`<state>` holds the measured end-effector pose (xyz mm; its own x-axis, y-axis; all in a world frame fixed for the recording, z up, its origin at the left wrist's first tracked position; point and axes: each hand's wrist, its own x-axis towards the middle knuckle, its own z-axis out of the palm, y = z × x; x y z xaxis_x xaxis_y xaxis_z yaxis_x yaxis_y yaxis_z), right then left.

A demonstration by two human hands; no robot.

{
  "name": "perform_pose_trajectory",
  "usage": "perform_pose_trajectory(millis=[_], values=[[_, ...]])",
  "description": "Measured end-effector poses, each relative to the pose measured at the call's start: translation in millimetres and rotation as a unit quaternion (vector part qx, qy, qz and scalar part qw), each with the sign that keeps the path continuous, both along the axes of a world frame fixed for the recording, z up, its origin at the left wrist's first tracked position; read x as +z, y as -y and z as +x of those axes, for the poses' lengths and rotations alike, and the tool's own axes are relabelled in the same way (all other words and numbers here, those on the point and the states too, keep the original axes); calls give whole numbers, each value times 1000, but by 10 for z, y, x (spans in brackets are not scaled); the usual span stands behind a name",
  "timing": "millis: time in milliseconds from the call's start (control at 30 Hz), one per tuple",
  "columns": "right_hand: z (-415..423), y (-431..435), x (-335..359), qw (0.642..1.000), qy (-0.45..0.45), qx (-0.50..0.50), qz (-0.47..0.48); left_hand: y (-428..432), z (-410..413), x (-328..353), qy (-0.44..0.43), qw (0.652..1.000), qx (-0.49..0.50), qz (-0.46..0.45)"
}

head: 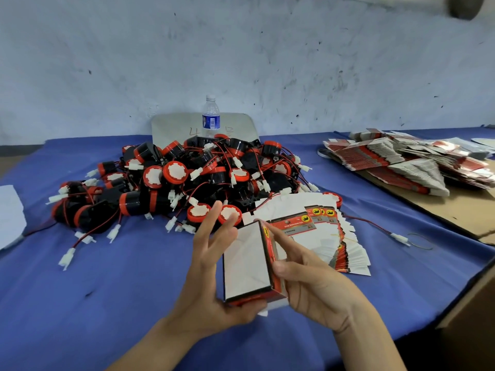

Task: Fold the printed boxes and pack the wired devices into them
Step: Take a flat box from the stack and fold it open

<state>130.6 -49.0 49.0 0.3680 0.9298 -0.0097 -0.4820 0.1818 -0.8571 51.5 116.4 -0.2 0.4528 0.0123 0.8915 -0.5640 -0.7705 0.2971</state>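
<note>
Both hands hold a half-folded printed box (247, 263) just in front of the wired devices pile (182, 180): left hand (206, 277) cradles its near-left edge, fingers loosely spread; right hand (308, 277) pinches its right edge.

We see a table (80, 277) covered in blue cloth filling the lower half of the frame. At its centre lies a heap of black-and-red wired devices (182, 180), their white plugs trailing onto the cloth. Behind the heap stands a water bottle (211, 117) before a grey sheet (171, 127). Right of centre lies a fanned stack of flat printed boxes (321, 236), with a rubber band (420, 241) near it. At upper right, brown cardboard (460, 210) carries more flat boxes (401, 159). White paper (9, 212) lies at the left edge
</note>
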Motion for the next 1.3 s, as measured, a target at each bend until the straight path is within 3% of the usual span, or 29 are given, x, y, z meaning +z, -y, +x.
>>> perform_pose_trajectory(millis=[167,233,267,300,333,367,400,433,467,533,633,733,867,967,1067,1133,1200,1300], values=[[-42,34,102,987,133,-58,-67,-34,-14,-37,-94,994,7,53],[-69,102,206,976,191,-75,-65,-93,-16,-69,-131,991,-15,24],[-85,130,251,961,248,-85,-86,-125,0,-78,-132,990,-22,-31],[-92,148,275,923,345,-102,-138,-164,36,-73,-127,986,-9,-112],[-104,140,273,846,474,-124,-212,-215,106,-69,-121,974,31,-189],[-150,98,270,744,594,-135,-273,-279,195,-66,-132,960,97,-229],[-223,37,259,660,668,-135,-317,-339,290,-43,-173,947,166,-215],[-311,-40,230,609,702,-126,-347,-408,397,-39,-233,936,211,-160],[-395,-123,183,577,724,-106,-362,-467,506,-37,-300,922,228,-89],[-479,-248,110,550,744,-72,-373,-535,696,1,-403,882,243,21],[-479,-289,89,530,746,-38,-403,-573,888,31,-450,836,298,97],[-458,-243,143,535,747,2,-395,-592,947,83,-416,845,324,92],[-505,-222,225,594,718,30,-360,-582,808,217,-295,900,319,-25],[-521,-179,250,655,714,-35,-244,-530,577,518,-172,935,254,-181],[-475,-109,276,729,649,-168,-139,-452,267,890,-121,950,158,-241],[-426,-69,328,779,557,-273,-89,-351,32,1072,-126,965,69,-218],[-355,-16,384,838,395,-375,-29,-246,-165,1103,-185,974,0,-135],[-194,115,411,866,238,-439,22,-188,-312,885,-271,962,-8,12]])
